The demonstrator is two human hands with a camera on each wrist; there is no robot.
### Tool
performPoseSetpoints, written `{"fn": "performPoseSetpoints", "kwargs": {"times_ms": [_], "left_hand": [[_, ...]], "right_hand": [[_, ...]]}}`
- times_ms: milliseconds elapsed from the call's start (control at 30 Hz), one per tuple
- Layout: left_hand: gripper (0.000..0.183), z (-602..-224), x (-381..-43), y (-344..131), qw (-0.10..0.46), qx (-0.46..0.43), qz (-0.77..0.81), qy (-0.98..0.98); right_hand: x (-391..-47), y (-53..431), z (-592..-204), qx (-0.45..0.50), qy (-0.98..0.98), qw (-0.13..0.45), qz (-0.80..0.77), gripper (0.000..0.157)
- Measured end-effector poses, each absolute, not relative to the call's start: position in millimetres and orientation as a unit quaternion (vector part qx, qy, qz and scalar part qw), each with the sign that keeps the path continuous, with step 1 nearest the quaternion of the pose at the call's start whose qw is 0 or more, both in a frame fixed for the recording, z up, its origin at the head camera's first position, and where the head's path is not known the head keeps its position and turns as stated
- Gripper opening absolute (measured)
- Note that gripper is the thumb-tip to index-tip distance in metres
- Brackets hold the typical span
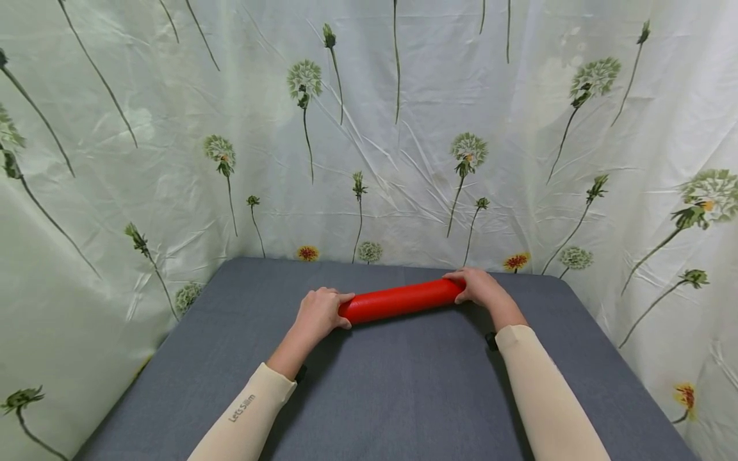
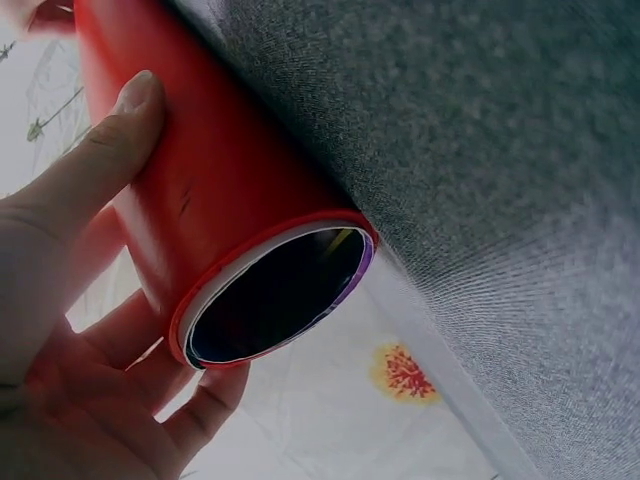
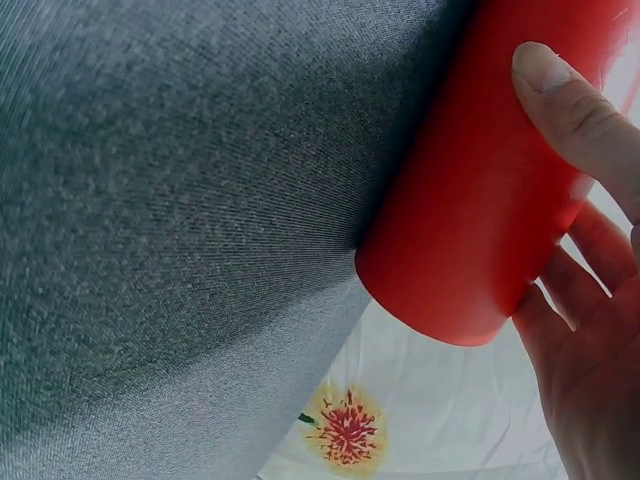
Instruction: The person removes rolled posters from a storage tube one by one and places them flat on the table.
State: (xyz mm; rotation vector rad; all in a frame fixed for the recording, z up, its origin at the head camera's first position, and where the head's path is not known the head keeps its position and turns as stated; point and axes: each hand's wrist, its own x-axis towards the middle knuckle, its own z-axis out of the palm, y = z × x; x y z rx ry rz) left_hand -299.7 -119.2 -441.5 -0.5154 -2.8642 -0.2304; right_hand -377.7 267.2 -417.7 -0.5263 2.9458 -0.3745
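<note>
A long red tube lies on its side on the grey table, its right end slightly farther back. My left hand grips it near the left end, thumb on the near side and fingers round the far side. That end shows a pale rim and a dark hollow with a purple and yellow streak in the left wrist view. Around the other end, my right hand holds the tube between thumb and fingers. This end looks smooth and closed in the right wrist view.
The grey cloth-covered table reaches back to a pale curtain printed with dandelions, which also hangs along both sides. A dark band sits at the right wrist, below a cream sleeve.
</note>
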Motion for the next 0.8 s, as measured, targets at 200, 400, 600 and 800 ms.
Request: {"fn": "performPoseSetpoints", "kwargs": {"times_ms": [200, 400, 600, 800], "left_hand": [[0.067, -440.9, -298.4, -116.7, 0.115, -0.175, -0.065, -0.976], [0.068, -439.4, -296.4, -113.5, 0.108, -0.177, -0.060, -0.976], [0.068, -438.1, -295.6, -111.3, 0.112, -0.175, -0.055, -0.977], [0.067, -438.7, -294.2, -111.8, 0.115, -0.171, -0.056, -0.977]], "right_hand": [[-383.0, 269.4, -420.1, -0.183, 0.973, 0.059, -0.127, 0.068], [-385.1, 272.2, -422.2, -0.175, 0.973, 0.065, -0.139, 0.069], [-385.9, 272.4, -421.7, -0.168, 0.971, 0.070, -0.153, 0.070], [-383.9, 271.3, -421.8, -0.178, 0.972, 0.064, -0.141, 0.069]]}}
